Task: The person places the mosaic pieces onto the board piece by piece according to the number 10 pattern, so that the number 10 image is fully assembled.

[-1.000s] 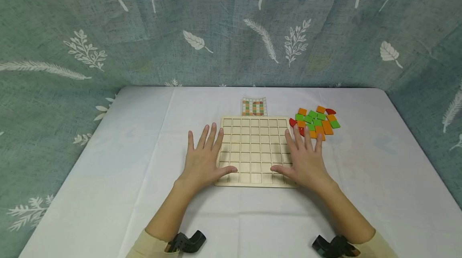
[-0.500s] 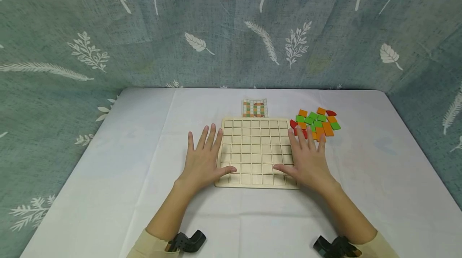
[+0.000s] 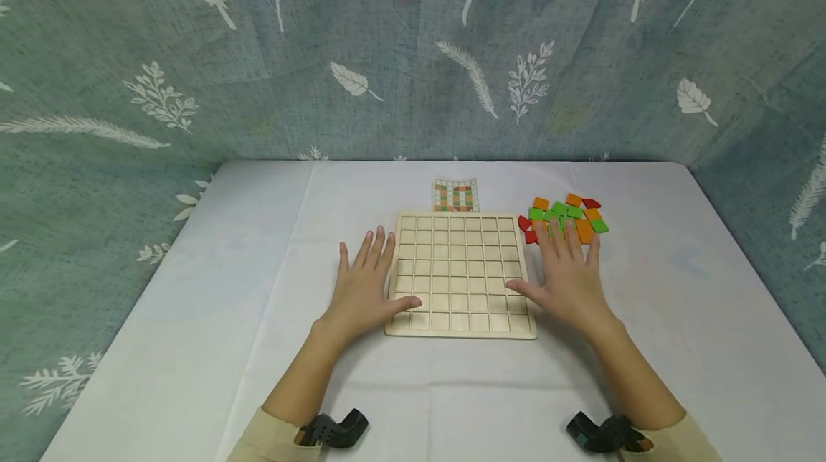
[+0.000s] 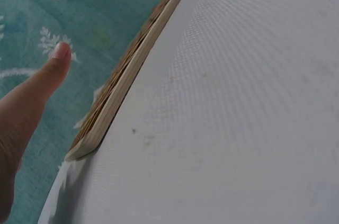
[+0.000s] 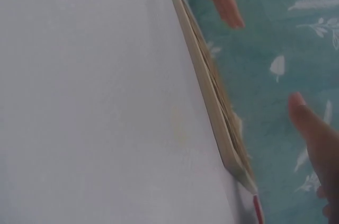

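Observation:
A pale wooden grid board lies flat on the white table, its square cells bare. My left hand is spread over the board's left edge, thumb pointing inward across the lower cells. On the other side my right hand is spread too, its thumb over the right edge and its fingertips overlapping a cluster of flat tiles. Green tiles, orange tiles and red curved pieces make up that cluster. Neither hand holds anything. Both wrist views show a thumb above the board's side edge.
A small printed pattern card with coloured squares lies just behind the board. The white cloth-covered table stretches to both sides. A blue-green curtain with white leaf prints hangs behind it.
My right hand has shifted rightward, away from the board and farther over the tiles. The left hand has stayed nearly still. Board and card hold their places.

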`<state>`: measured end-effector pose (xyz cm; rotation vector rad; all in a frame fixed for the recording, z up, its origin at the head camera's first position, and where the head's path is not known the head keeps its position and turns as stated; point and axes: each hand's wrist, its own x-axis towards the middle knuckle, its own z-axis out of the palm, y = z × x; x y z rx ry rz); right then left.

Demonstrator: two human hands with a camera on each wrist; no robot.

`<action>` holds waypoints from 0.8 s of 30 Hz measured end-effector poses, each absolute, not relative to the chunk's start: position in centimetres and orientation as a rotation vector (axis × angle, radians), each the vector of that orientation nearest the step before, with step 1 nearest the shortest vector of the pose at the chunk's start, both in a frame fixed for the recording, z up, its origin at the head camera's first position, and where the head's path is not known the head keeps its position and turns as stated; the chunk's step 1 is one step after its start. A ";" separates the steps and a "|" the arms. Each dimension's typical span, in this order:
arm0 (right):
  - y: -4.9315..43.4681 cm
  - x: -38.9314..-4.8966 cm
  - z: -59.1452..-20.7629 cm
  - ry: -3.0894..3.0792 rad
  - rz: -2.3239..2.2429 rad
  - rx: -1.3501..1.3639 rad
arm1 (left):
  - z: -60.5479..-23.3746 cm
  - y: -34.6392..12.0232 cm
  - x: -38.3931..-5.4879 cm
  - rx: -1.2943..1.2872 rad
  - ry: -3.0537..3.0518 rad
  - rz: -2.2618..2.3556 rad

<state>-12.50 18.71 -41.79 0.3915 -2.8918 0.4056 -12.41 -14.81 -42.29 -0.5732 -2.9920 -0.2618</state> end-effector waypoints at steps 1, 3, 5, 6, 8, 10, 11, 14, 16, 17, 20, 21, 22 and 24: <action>18.9 -12.6 -41.9 -2.889 0.415 0.382 | -42.4 -14.8 -12.5 -0.574 -2.998 -0.296; 19.3 -12.8 -42.1 -2.886 0.447 0.362 | -42.7 -14.8 -12.7 -0.567 -3.008 -0.349; 19.6 -13.0 -42.2 -2.887 0.480 0.343 | -43.0 -14.9 -12.8 -0.562 -3.015 -0.392; 19.8 -13.1 -42.3 -2.888 0.495 0.334 | -43.1 -14.9 -12.9 -0.560 -3.016 -0.413; 20.0 -13.4 -42.5 -2.881 0.519 0.316 | -43.3 -15.0 -13.1 -0.555 -3.021 -0.461; 20.3 -13.6 -42.6 -2.865 0.534 0.300 | -43.4 -15.1 -13.2 -0.556 -3.019 -0.526; 20.5 -13.6 -42.7 -2.852 0.546 0.293 | -43.5 -15.1 -13.3 -0.556 -3.018 -0.565; 20.9 -13.7 -43.0 -2.822 0.581 0.270 | -43.7 -15.1 -13.4 -0.554 -3.026 -0.699; 21.2 -13.6 -43.3 -2.813 0.605 0.249 | -43.8 -15.2 -13.4 -0.548 -3.037 -0.793; 21.3 -13.6 -43.4 -2.812 0.610 0.237 | -43.8 -15.2 -13.4 -0.545 -3.042 -0.839; 21.6 -13.7 -43.8 -2.820 0.622 0.203 | -43.9 -15.4 -13.3 -0.519 -3.061 -0.921; 21.7 -13.8 -43.9 -2.818 0.629 0.192 | -44.0 -15.5 -13.2 -0.512 -3.064 -0.932; 21.8 -13.8 -44.0 -2.814 0.631 0.183 | -44.0 -15.6 -13.2 -0.504 -3.066 -0.946; 22.0 -13.9 -44.1 -2.798 0.646 0.162 | -44.2 -15.9 -13.3 -0.485 -3.075 -0.962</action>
